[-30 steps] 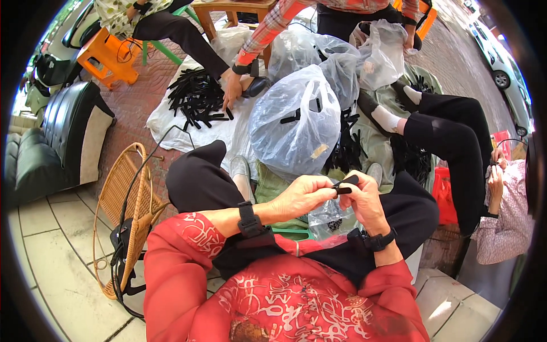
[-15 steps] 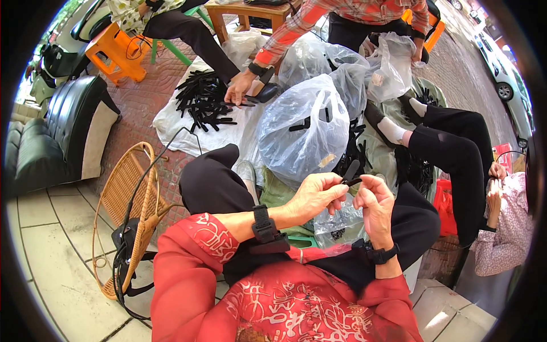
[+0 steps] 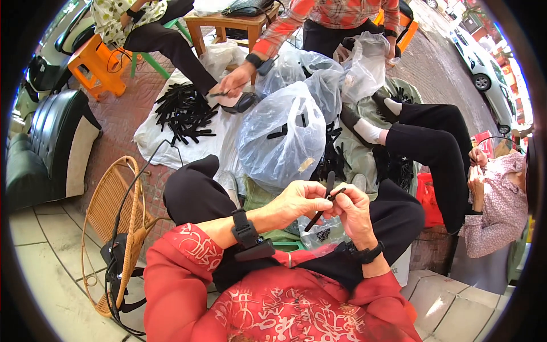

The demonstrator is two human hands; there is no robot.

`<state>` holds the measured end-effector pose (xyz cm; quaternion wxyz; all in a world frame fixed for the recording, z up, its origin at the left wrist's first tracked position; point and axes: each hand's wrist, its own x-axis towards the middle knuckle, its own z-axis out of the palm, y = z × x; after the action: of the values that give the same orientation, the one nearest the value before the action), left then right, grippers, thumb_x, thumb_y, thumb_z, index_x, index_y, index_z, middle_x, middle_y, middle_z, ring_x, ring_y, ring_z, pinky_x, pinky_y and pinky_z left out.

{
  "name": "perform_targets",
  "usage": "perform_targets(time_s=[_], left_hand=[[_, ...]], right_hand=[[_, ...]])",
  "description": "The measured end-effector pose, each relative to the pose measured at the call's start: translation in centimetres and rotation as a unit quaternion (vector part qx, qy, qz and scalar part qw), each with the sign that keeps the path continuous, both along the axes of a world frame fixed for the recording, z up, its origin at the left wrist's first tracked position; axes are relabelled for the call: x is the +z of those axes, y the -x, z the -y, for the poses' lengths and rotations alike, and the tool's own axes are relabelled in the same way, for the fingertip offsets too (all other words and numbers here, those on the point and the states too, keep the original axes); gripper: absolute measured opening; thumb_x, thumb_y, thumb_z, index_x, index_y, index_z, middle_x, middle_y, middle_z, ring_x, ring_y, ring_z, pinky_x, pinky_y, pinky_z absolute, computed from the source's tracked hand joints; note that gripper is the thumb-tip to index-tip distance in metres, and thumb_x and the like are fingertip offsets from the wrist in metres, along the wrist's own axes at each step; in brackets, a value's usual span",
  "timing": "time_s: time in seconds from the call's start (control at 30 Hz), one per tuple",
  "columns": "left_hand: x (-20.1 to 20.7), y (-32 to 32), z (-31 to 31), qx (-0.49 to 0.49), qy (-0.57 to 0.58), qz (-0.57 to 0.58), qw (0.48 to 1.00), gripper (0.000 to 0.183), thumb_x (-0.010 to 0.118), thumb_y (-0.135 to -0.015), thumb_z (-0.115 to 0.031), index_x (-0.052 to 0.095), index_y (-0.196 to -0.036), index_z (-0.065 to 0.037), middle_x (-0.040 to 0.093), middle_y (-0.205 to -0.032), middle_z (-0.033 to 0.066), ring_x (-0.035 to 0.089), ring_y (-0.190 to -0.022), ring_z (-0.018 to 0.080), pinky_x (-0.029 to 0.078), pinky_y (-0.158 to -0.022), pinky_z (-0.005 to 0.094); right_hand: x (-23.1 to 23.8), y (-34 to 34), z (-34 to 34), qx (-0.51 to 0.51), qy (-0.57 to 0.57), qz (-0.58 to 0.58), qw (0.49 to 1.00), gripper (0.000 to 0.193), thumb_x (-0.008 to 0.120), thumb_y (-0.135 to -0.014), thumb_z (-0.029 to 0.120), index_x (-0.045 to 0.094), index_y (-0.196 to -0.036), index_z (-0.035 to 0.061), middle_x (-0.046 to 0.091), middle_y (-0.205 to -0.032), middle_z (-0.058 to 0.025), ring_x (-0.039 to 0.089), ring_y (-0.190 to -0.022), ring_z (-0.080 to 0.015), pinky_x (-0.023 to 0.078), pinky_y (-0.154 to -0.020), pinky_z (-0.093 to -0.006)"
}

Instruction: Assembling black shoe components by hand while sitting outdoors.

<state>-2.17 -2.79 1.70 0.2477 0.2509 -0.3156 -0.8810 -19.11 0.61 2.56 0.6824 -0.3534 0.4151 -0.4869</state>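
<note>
Nearer than the large carrier bag [image 3: 273, 151], the left hand [image 3: 299, 200] pinches crossed slim black strips [image 3: 313, 220] between thumb and fingertips, and the right hand [image 3: 353, 215] closes finger and thumb on them from the other side; how they join is too small to tell. A loose pinch or uneven twist could let one slip, perhaps onto the small clear bag [image 3: 309, 238] just short of the carrier bag. Left of the carrier bag stands a wicker chair [image 3: 135, 214]. The carrier bag itself blocks a straight reach forward; to its right stretch a co-worker's legs [image 3: 436, 137]. Beyond its left side, another co-worker's hand [image 3: 235, 81] hovers near a strip heap [image 3: 185, 111].
</note>
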Motion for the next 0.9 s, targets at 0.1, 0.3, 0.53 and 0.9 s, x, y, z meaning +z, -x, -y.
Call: perform_targets(time_s=[0.1,0.3,0.53,0.9], left_hand=[[0.0,0.2,0.6,-0.01,0.042,-0.019,0.999,0.014,0.058,-0.08,-0.011,0.055,-0.09,-0.002,0.061,-0.083,0.0059,0.058,-0.07,0.0107,0.046,-0.064,0.0233],[-0.4,0.2,0.4,0.021,0.126,0.013,0.992,0.011,0.061,-0.078,-0.011,0.056,-0.086,-0.005,0.058,-0.078,-0.0002,0.053,-0.066,0.0054,0.043,-0.06,0.0191],[1.2,-0.8,0.1,-0.025,-0.009,-0.001,1.0,0.015,0.055,-0.081,-0.007,0.053,-0.095,-0.003,0.058,-0.084,0.0038,0.056,-0.075,0.01,0.049,-0.059,0.0237],[0.3,-2.0,-0.8,-0.06,0.055,0.028,0.996,0.017,0.058,-0.077,-0.002,0.053,-0.093,-0.004,0.058,-0.086,0.0042,0.055,-0.074,0.0111,0.05,-0.054,0.025]], right_hand=[[0.3,0.3,0.2,-0.006,0.008,0.007,1.0,0.016,0.051,-0.085,0.014,0.055,-0.089,-0.0009,0.044,-0.06,0.0021,0.037,-0.05,-0.0042,0.033,-0.047,-0.0192],[1.1,0.1,-0.3,0.02,-0.041,0.064,0.997,0.019,0.048,-0.087,0.018,0.054,-0.09,0.0001,0.037,-0.05,0.0032,0.027,-0.037,-0.0037,0.027,-0.036,-0.0193],[1.5,0.0,-0.8,0.044,-0.077,0.061,0.994,0.018,0.048,-0.087,0.017,0.054,-0.089,0.0004,0.047,-0.054,-0.0014,0.032,-0.035,-0.0038,0.032,-0.035,-0.0187],[0.7,-1.2,-1.5,0.079,-0.083,0.066,0.991,0.015,0.05,-0.086,0.015,0.056,-0.09,0.0019,0.047,-0.052,0.0014,0.036,-0.036,-0.0038,0.027,-0.032,-0.0182]])
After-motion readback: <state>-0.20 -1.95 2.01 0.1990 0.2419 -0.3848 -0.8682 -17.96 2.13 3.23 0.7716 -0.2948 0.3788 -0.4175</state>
